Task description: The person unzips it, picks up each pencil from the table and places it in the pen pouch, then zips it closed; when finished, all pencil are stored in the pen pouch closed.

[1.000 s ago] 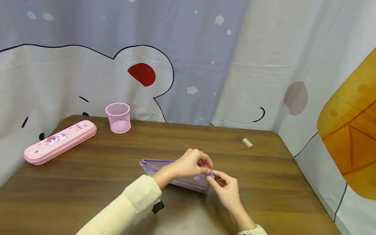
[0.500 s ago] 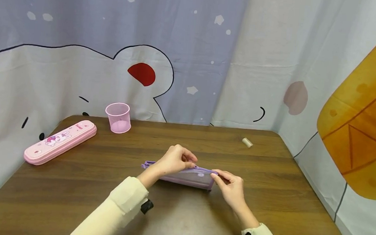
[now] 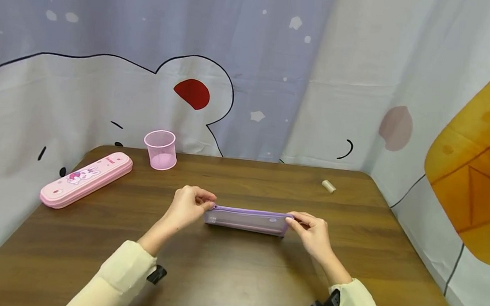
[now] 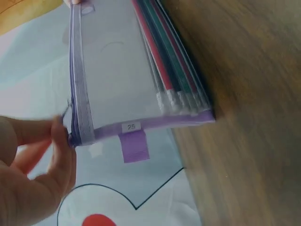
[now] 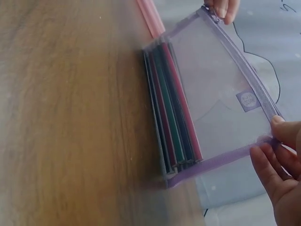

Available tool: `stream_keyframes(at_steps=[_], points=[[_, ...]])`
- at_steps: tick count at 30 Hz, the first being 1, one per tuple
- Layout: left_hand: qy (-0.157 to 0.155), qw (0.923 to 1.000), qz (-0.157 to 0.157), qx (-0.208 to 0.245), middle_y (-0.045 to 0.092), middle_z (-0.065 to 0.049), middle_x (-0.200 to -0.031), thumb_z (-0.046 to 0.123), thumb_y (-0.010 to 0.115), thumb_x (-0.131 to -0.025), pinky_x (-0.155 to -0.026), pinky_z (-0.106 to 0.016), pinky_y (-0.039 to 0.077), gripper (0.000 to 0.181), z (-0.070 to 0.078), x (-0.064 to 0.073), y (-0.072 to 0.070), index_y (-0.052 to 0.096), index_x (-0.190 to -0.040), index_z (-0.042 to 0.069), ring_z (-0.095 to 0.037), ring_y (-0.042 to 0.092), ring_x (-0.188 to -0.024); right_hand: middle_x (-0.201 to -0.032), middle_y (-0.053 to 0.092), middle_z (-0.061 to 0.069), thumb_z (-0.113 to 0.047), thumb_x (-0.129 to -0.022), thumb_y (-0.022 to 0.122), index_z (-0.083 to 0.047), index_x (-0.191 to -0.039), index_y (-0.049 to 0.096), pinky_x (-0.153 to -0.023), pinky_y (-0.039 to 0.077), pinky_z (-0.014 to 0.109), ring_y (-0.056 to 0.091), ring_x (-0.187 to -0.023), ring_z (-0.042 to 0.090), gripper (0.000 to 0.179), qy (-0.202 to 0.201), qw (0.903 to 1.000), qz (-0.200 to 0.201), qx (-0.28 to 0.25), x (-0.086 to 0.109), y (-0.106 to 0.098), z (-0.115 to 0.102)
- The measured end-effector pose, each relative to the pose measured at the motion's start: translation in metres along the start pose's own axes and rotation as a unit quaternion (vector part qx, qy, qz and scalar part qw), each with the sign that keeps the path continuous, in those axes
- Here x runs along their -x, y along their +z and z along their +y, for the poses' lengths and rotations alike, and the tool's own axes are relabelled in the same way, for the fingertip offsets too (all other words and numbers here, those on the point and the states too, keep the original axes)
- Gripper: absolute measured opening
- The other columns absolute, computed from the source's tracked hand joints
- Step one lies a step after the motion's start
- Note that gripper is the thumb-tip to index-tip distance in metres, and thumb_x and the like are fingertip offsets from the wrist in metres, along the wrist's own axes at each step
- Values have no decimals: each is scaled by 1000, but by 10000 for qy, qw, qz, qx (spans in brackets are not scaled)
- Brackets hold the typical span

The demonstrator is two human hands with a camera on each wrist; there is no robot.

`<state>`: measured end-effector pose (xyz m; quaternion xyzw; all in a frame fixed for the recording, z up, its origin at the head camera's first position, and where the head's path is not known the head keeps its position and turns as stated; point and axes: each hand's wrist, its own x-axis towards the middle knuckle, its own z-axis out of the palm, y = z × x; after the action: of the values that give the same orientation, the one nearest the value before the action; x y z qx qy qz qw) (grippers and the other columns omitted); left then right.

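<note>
A see-through mesh pencil pouch with purple trim stands on its long base, zip edge up. Several pencils, red, green and dark among them, lie along its bottom. At the left end of the zip my left hand pinches the zip pull between thumb and forefinger. The right hand grips the pouch's top right corner between thumb and fingers, seen close up in the right wrist view. The zip edge runs straight and closed between the two hands. A purple tab sticks out at the left end.
A pink pencil case with a rabbit print lies at the left. A pink mesh cup stands at the back left, and a small whitish block lies at the back right. A printed curtain hangs behind the wooden table.
My left hand has moved left along the zip from the right end to the left end, and the pouch's gaping top has closed. The right hand keeps hold of its corner.
</note>
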<state>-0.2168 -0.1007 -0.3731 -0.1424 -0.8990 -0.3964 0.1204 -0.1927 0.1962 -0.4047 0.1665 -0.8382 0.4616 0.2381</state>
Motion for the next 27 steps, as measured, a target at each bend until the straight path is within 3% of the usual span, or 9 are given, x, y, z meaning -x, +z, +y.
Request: stream_keyframes(at_steps=[2,5,9,12,15,18,20,23,27], points=[[-129,9992,381,-78,69,-7,-74,7,68,-73,-53,-18,44,9,-4,2,-3,71,-81,6,-9,57,-60,-81,69,16,0,-73,68,2,-83,69,-57,48,9,62,-67,9,11,130,9999,7,-72,0,0,0],[-439,9973,583,-1,69,-8,-72,7,68,-73,-49,-18,41,9,-11,5,-8,71,-82,6,-8,55,-57,-81,68,17,1,-73,67,3,-83,69,-57,49,11,63,-67,10,11,232,9996,8,-129,1,0,-1],[-751,9960,447,177,68,-8,-69,8,67,-74,-46,-18,39,10,-19,7,-12,71,-83,6,-7,53,-55,-82,68,18,0,-74,67,4,-84,69,-58,51,15,65,-69,13,11,141,9998,-138,-53,3,0,-4],[-738,9966,247,261,67,-8,-68,7,66,-75,-46,-18,40,10,-24,9,-14,70,-83,5,-8,52,-54,-84,68,19,-1,-75,67,5,-85,68,-60,53,18,64,-72,13,12,230,9990,-366,-85,2,-1,-4],[-627,9972,-312,276,67,-6,-67,8,67,-73,-48,-18,41,9,-29,13,-18,70,-82,5,-6,51,-55,-88,68,18,-2,-75,67,3,-87,68,-63,53,20,64,-76,12,13,466,9953,-830,-183,3,0,5],[-439,9915,-1186,296,66,-5,-66,8,69,-70,-50,-19,43,8,-35,21,-20,70,-78,4,-5,51,-56,-93,68,14,-3,-75,68,-1,-88,69,-68,54,22,65,-82,15,14,474,9866,-1562,-1,9,0,19],[-414,9812,-1829,458,65,-5,-64,7,70,-68,-50,-20,46,8,-39,29,-18,68,-75,2,-5,52,-55,-96,68,10,-5,-74,69,-4,-88,70,-73,53,24,65,-88,18,14,305,9774,-2075,280,15,2,26],[-453,9589,-2675,828,63,-6,-61,4,71,-67,-48,-21,49,11,-46,41,-11,64,-73,-1,-6,55,-52,-97,69,6,-7,-72,70,-6,-87,70,-78,52,30,64,-92,21,15,-218,9646,-2530,718,27,3,31],[-379,9348,-3372,1050,62,-6,-60,3,73,-65,-48,-19,48,16,-53,53,-1,61,-74,-2,-5,55,-52,-97,69,2,-10,-70,71,-10,-86,71,-80,51,31,64,-92,19,16,-704,9527,-2712,1176,41,5,35]])
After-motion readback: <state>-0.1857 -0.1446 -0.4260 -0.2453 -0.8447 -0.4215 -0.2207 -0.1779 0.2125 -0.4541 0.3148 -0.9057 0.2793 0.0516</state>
